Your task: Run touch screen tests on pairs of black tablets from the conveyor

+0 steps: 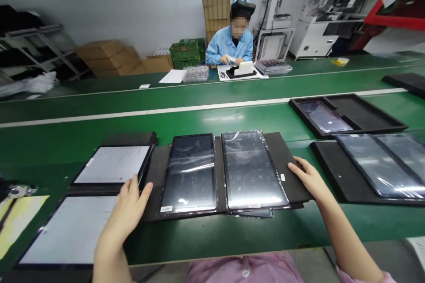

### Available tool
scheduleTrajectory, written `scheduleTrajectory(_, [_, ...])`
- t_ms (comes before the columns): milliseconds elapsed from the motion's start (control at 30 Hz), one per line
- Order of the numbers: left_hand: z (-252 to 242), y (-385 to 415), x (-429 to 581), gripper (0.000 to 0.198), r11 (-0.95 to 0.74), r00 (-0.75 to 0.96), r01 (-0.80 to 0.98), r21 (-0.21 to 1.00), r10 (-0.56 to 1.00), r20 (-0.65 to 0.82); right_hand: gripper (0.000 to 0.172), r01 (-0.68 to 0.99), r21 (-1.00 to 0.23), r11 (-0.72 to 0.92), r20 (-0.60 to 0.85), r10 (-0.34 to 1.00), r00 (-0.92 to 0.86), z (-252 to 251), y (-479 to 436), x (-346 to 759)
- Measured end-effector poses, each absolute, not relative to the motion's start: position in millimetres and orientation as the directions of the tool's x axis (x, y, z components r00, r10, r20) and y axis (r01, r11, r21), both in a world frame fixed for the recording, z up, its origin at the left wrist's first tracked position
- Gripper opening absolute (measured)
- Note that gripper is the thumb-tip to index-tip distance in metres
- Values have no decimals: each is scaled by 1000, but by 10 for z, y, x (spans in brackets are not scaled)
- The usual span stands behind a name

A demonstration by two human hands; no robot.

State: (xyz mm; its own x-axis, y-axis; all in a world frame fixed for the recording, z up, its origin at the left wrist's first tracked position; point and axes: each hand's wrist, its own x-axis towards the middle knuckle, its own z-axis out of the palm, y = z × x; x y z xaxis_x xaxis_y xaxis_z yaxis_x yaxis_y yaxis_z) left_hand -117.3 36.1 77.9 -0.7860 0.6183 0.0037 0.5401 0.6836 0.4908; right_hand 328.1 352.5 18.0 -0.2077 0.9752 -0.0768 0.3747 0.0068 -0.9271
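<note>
A black foam tray lies in front of me with two dark tablets side by side: a left tablet and a right tablet, both with glossy film. My right hand grips the tray's right edge, thumb on top and the other fingers partly hidden. At its left edge is my left hand, thumb over the foam and fingers bent beside the border. Under the tray, the edge of another tablet sticks out. Left of it, two tablets with lit pale screens, an upper one and a lower one, sit in black foam.
To the right stand another foam tray with tablets and a tray holding one tablet. Across the green bench, a person in blue works at small parts. Yellow-white paper lies far left.
</note>
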Motion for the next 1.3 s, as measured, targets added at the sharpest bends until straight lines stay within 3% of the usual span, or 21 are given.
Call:
scheduleTrajectory(100, [563, 310, -1131, 85, 616, -826, 453, 645, 563, 42, 57, 315, -949, 18, -46, 980, -193, 168, 3491, 3237])
scheduleTrajectory(167, [519, 357, -1063, 78, 583, -833, 447, 679, 547, 80, 54, 279, -959, 56, -8, 975, -220, 145, 3482, 3252])
scheduleTrajectory(300, [564, 361, -926, 80, 542, -842, 462, 702, 518, 154, 54, 419, -887, 196, 129, 975, -183, 165, 3377, 3353])
scheduleTrajectory(367, [625, 326, -888, 81, 482, -787, 552, 680, 571, 234, 53, 527, -763, 374, 321, 927, -194, 278, 3268, 3367])
scheduleTrajectory(433, [706, 322, -878, 82, 419, -692, 654, 630, 669, 273, 42, 549, -568, 614, 502, 786, -359, 444, 3153, 3318])
scheduleTrajectory(500, [800, 391, -885, 84, 408, -624, 693, 594, 753, 211, 32, 465, -390, 794, 539, 607, -584, 597, 3086, 3204])
scheduleTrajectory(567, [891, 540, -894, 83, 469, -620, 675, 570, 779, 93, 33, 408, -324, 854, 482, 520, -705, 680, 3105, 3051])
scheduleTrajectory(700, [955, 889, -882, 75, 603, -702, 625, 495, 712, 18, 46, 554, -419, 720, 426, 694, -580, 601, 3311, 2824])
scheduleTrajectory(833, [820, 929, -876, 79, 487, -734, 578, 655, 661, 156, 57, 518, -553, 653, 470, 758, -453, 445, 3400, 2860])
scheduleTrajectory(933, [735, 807, -861, 77, 374, -721, 564, 737, 658, 218, 54, 481, -585, 653, 500, 757, -421, 437, 3363, 2942])
scheduleTrajectory(1100, [783, 751, -790, 58, 404, -745, 570, 715, 621, 244, 45, 384, -688, 616, 521, 788, -329, 526, 3303, 2986])
scheduleTrajectory(1300, [841, 793, -737, 38, 410, -825, 492, 768, 501, 261, 41, 477, -720, 505, 493, 855, -161, 501, 3266, 3005])
